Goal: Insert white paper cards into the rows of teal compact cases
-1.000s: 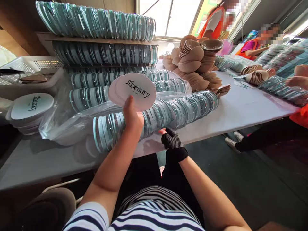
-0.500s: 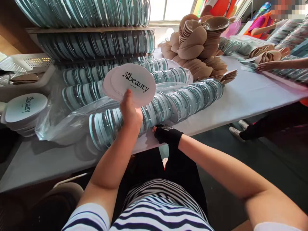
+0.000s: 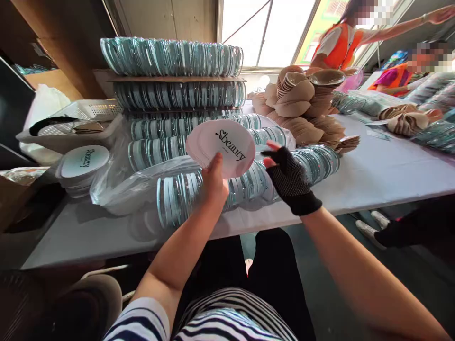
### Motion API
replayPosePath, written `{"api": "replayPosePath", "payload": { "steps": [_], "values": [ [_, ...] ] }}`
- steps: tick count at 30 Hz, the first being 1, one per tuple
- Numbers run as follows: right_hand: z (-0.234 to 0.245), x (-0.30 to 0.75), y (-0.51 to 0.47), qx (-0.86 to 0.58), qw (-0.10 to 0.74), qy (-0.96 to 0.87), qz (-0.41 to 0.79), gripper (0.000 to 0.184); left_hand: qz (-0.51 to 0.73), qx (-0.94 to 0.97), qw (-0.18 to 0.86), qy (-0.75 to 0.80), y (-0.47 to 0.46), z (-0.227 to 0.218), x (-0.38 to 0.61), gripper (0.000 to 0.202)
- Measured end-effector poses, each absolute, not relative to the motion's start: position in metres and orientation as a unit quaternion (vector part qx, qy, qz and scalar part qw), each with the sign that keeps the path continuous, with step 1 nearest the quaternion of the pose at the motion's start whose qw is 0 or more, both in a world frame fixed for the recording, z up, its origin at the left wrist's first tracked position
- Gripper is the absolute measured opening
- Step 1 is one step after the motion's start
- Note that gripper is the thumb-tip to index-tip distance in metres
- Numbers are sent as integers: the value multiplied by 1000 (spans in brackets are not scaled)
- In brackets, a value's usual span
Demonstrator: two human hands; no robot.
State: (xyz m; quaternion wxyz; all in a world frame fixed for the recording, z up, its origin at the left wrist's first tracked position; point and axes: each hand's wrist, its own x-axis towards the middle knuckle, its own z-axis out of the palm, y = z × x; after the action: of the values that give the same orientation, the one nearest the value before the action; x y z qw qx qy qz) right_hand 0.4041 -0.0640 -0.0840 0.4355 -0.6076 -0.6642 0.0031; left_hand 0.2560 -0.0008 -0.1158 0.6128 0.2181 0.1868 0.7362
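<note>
My left hand (image 3: pixel 214 183) is closed on a fanned stack of white oval cards (image 3: pixel 202 142), its thumb on the top one, which reads "beauty" in black after a curly first letter. Just right of the cards hovers my right hand (image 3: pixel 290 179), in a black fingerless glove with pale dots. Its fingers are apart and nothing shows in them. Below both hands a long row of clear round packages with pale rims (image 3: pixel 177 199) lies along the table; the hands and cards hide part of it.
More rows of round packages (image 3: pixel 170 59) are stacked behind on boards. Beige moulded cups (image 3: pixel 295 99) are piled at the back right. Another stack of oval cards (image 3: pixel 83 163), a white basket (image 3: pixel 67 137) and a plastic bag (image 3: pixel 117 194) sit left. Two people in orange vests are beyond the table.
My right hand has risen from the table's front edge to beside the cards, its fingers now spread. My left hand keeps the cards. The view has shifted, and a person's arm at the back is stretched out.
</note>
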Motion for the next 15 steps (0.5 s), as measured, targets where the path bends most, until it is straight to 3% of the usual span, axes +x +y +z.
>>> {"api": "replayPosePath", "payload": {
  "steps": [3, 6, 11, 15],
  "values": [
    [-68, 392, -60, -572, 414, -696, -129, 59, 738, 203, 621, 169, -15, -112, 257, 44],
    [-79, 366, -64, -553, 397, -704, -204, 55, 733, 195, 625, 183, -24, -112, 254, 40],
    [-95, 338, -56, -554, 456, -686, -121, 33, 715, 215, 639, 184, -25, -112, 245, 35],
    [-83, 356, -69, -633, 555, -524, -128, 36, 724, 255, 620, 165, -16, -102, 210, 42]
  ]
}}
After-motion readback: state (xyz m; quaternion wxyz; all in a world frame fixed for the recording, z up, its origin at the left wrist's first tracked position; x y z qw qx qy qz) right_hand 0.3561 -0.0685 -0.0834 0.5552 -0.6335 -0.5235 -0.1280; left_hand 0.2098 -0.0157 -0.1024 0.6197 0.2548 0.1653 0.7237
